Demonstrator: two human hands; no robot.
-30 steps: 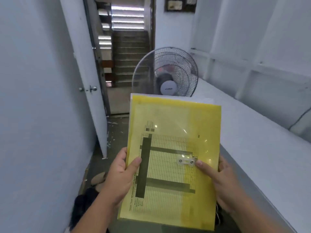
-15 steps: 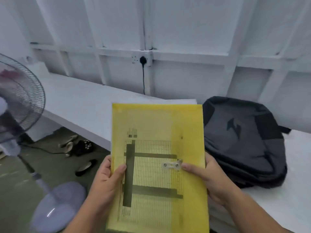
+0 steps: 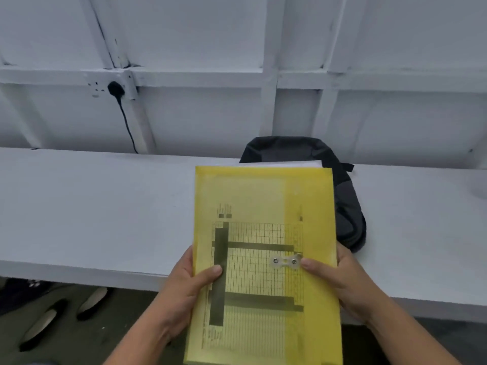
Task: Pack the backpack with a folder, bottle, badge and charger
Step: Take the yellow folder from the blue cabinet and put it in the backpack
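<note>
Clearly the step in hand is getting the folder (image 3: 266, 259) into the backpack (image 3: 347, 206); the yellow see-through folder fills the lower middle of the frame, held up flat in the air above the front edge of the white bench (image 3: 105, 206); the left hand (image 3: 184, 291) grips its left edge with the thumb pressed on the front, and the right hand (image 3: 342, 280) grips the right edge, thumb resting just beside the clear snap tab (image 3: 286, 260); both sets of fingers are closed on the folder. The dark backpack lies on the bench behind it, right of centre, mostly hidden; whether its zip is open cannot be told. To do this well, I judge one hand should free itself to part the bag's mouth while the other keeps the folder flat, then feed it in edge first along the back panel so the sheets do not buckle. Through the plastic a printed grid with dark bars shows; its small writing is too blurred to read, and no brand is legible anywhere. Bottle, badge and charger are not in sight.
</note>
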